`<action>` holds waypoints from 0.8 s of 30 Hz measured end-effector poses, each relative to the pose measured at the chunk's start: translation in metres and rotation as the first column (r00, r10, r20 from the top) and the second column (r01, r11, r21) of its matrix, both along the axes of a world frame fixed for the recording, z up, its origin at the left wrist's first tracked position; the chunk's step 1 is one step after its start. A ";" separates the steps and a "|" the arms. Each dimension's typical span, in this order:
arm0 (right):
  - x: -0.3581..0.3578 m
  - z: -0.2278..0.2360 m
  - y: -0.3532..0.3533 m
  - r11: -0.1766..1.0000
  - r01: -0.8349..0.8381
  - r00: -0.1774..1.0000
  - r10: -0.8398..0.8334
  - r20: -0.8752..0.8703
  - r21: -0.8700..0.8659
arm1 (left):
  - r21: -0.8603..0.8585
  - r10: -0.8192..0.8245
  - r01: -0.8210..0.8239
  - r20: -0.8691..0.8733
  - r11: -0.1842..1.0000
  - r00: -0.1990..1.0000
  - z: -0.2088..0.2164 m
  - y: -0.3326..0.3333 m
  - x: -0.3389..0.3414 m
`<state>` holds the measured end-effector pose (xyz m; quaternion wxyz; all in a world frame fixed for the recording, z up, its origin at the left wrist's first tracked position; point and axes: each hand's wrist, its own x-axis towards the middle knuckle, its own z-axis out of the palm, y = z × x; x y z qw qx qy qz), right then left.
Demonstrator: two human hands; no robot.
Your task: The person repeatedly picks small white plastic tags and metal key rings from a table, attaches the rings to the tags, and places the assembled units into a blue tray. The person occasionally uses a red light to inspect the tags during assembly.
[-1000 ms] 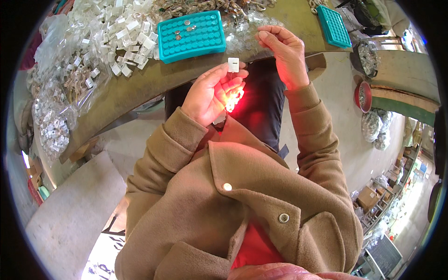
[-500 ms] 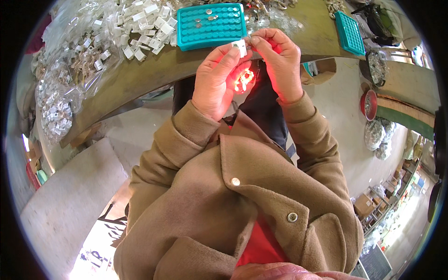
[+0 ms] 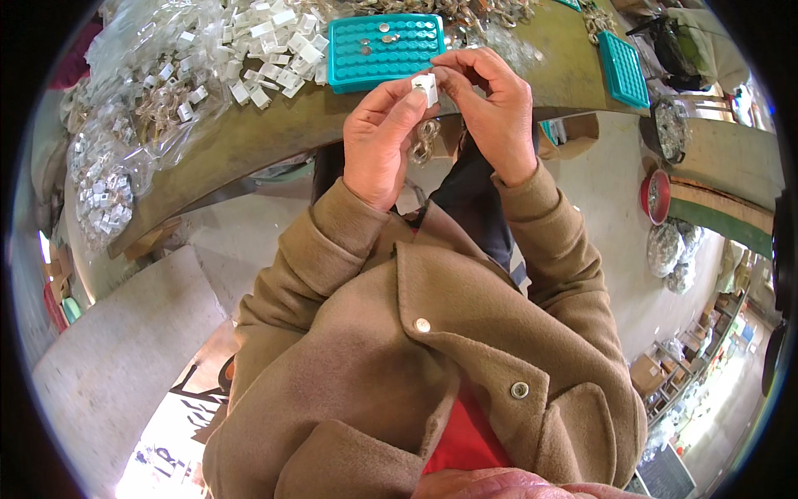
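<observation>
My left hand (image 3: 376, 137) pinches a small white plastic battery box (image 3: 426, 83) between thumb and fingers. Below the box hangs a coiled bundle of thin string-light wire (image 3: 425, 143), unlit. My right hand (image 3: 501, 108) is closed at the box's right side, thumb and forefinger together; whatever sits between those fingertips is too small to make out. Just beyond both hands, a turquoise tray (image 3: 349, 76) with rows of round hollows lies on the bench. Several silver coin cells (image 3: 384, 28) rest in it.
A heap of white battery boxes (image 3: 278, 50) lies left of the tray, beside clear plastic bags (image 3: 104, 187) of boxes and wire. More wire bundles (image 3: 490, 10) lie at the back. A second turquoise tray (image 3: 623, 71) stands right, near a red bowl (image 3: 657, 195).
The wire bundle glowed bright red half a second ago and is dark now. Both hands keep almost the same place around the box; the view has shifted slightly.
</observation>
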<state>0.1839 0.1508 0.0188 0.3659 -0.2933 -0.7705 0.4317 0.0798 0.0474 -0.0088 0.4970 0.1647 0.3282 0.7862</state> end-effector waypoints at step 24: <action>-0.032 0.002 -0.025 0.726 -0.339 0.922 0.129 -0.365 -0.598 | -0.066 -0.191 0.225 0.330 0.972 0.925 -0.005 -0.042 -0.060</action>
